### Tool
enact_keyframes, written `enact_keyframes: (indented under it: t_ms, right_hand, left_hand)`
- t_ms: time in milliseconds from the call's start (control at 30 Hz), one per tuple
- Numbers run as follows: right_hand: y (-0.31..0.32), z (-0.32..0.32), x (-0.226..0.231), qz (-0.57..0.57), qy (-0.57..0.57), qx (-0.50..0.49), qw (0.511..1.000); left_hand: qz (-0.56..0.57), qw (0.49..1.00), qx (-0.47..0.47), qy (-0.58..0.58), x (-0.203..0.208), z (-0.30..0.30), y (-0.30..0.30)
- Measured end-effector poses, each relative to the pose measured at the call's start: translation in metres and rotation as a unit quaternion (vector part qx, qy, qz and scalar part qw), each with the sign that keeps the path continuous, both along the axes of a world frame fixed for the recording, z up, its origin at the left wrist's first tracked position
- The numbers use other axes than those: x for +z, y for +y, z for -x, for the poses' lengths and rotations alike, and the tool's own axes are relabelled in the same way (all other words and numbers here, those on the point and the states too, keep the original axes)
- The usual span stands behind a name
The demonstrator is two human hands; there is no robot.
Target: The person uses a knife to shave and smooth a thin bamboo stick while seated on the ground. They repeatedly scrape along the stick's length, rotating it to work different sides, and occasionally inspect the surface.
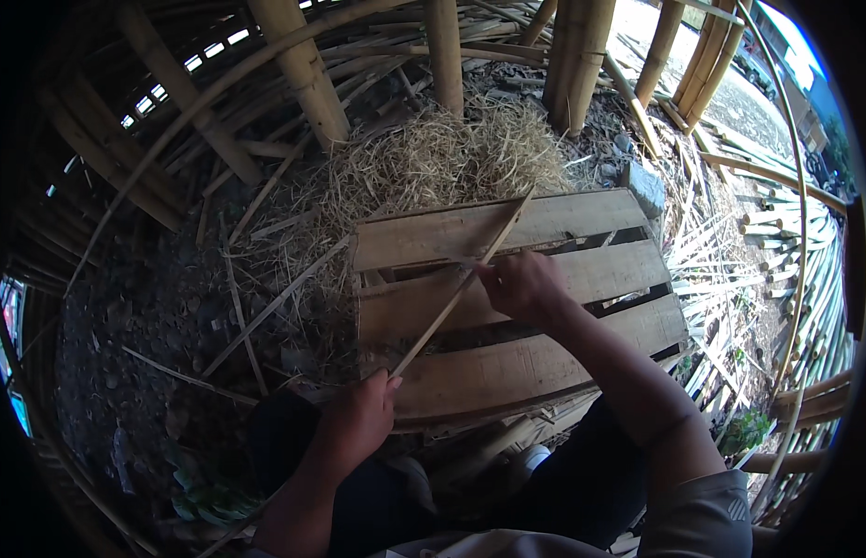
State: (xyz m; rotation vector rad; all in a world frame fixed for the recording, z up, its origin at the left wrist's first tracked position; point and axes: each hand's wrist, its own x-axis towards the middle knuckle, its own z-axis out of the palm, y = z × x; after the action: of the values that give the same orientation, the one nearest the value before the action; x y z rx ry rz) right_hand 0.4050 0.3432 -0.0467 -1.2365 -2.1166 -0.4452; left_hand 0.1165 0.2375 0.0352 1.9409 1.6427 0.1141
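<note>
A long, thin bamboo strip [434, 332] runs slantwise over a slatted wooden platform [507, 372], its far end reaching past the back slat. Near its lower end, my left hand [359, 412] is closed around the strip at the platform's front left corner. My right hand [526, 286] makes a fist over the middle slats, right beside the strip's middle. From that fist a blurred, thin blade, apparently a knife [467, 262], crosses the strip toward the left. Its handle is hidden in my fingers.
A heap of pale shavings [433, 153] lies behind the platform, near upright bamboo posts [303, 74]. A grey block [643, 189] stands at the back right corner. Many bamboo poles [810, 288] lie at the right. Loose strips [275, 307] litter the dark ground at left.
</note>
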Motion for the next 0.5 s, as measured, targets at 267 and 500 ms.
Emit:
enact_keyframes:
  t_ms: [267, 500]
  right_hand:
    - [0.018, -0.018, -0.005, -0.116, -0.048, -0.043, 0.991]
    - [-0.046, 0.06, 0.054, 0.344, -0.025, 0.026, 0.938]
  left_hand:
    - [0.028, 0.999, 0.005, -0.02, -0.001, -0.001, 0.007]
    - [-0.002, 1.0, 0.002, -0.012, -0.006, 0.005, 0.005]
